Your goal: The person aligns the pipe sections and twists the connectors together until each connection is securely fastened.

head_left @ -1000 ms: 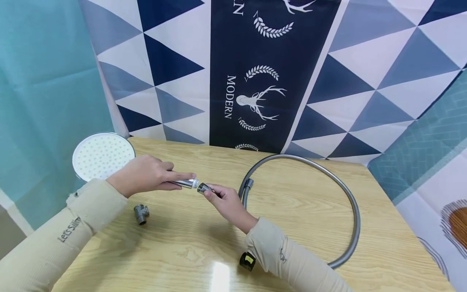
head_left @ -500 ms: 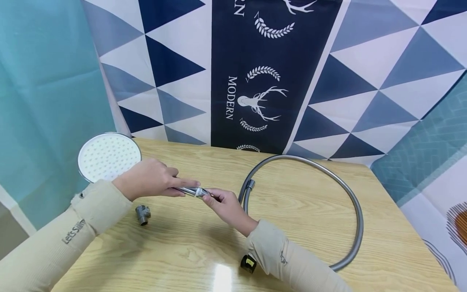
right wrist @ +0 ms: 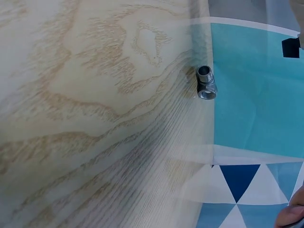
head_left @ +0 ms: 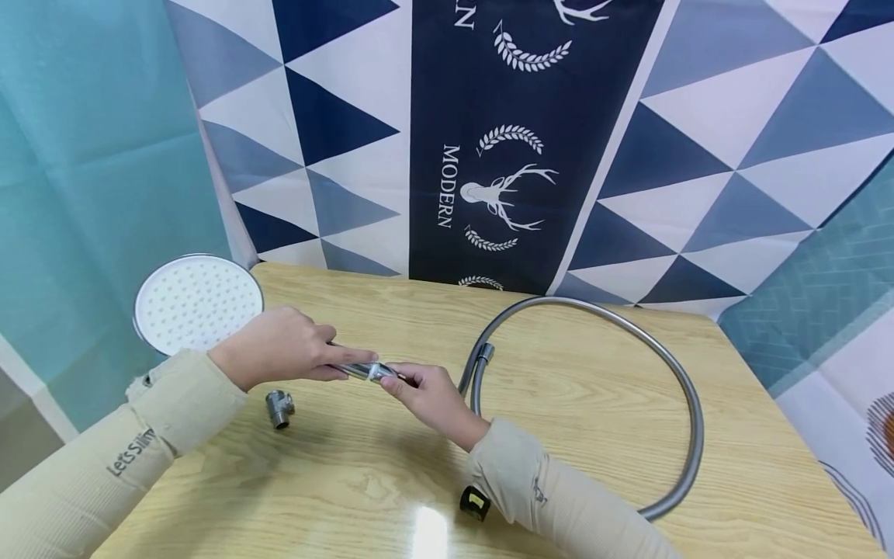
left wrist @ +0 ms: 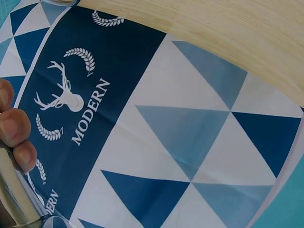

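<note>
Head view: left hand (head_left: 289,349) grips showerhead (head_left: 198,304); right hand (head_left: 434,397) pinches fitting (head_left: 383,373).

Wood-grain table (head_left: 335,481): looped grey hose (head_left: 695,423) right, metal tee fitting (head_left: 280,408) left.

Shower head (head_left: 199,304) held at far left, beyond the left sleeve (head_left: 136,446); its handle (head_left: 356,370) gripped by the left hand (head_left: 286,349) and pointed right. Handle met by an end piece (head_left: 384,373), pinched in the right hand (head_left: 429,392). Pipe fitting (head_left: 280,408) placed on the table (head_left: 349,466), before the left hand. Hose (head_left: 687,388) looped on the table, right of the right hand, partly covered by the right sleeve (head_left: 559,497); one hose end set just inside the loop's left side. Table backed by a curtain (head_left: 482,101).
</note>
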A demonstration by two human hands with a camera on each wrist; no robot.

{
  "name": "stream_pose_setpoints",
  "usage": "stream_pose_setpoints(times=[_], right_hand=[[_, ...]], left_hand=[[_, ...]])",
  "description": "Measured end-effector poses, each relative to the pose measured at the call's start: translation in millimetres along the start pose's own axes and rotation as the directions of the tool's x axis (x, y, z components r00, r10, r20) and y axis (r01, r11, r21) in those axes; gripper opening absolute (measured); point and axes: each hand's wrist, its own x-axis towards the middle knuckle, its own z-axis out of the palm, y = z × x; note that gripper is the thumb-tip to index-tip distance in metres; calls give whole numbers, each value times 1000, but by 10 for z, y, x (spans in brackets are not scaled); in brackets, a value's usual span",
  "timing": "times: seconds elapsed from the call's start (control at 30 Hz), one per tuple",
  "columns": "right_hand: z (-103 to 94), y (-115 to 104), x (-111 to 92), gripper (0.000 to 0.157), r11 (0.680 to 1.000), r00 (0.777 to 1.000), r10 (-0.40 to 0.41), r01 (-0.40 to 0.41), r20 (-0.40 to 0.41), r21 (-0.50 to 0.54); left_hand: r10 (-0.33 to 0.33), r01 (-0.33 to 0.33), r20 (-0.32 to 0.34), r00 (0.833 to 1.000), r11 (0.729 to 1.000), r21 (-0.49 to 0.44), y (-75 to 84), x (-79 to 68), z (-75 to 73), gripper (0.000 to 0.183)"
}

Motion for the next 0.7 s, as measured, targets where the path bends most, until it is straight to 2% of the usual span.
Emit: stream_pose_setpoints(times=[0.07, 0.43, 0.7], right_hand=[[7, -3, 7, 29, 1000, 1000, 11, -11, 1, -11], [64, 23, -31, 29, 998, 1000, 9, -10, -21, -62], [41, 5, 5, 27, 987, 1000, 5, -7, -12, -161]], left_hand=[[-2, 2, -8, 1000, 1000, 0, -4, -13, 8, 30], [6, -6, -28, 1000, 1000, -10, 22, -38, 48, 35], [1, -1, 26, 1000, 1000, 16, 17, -34, 76, 41]])
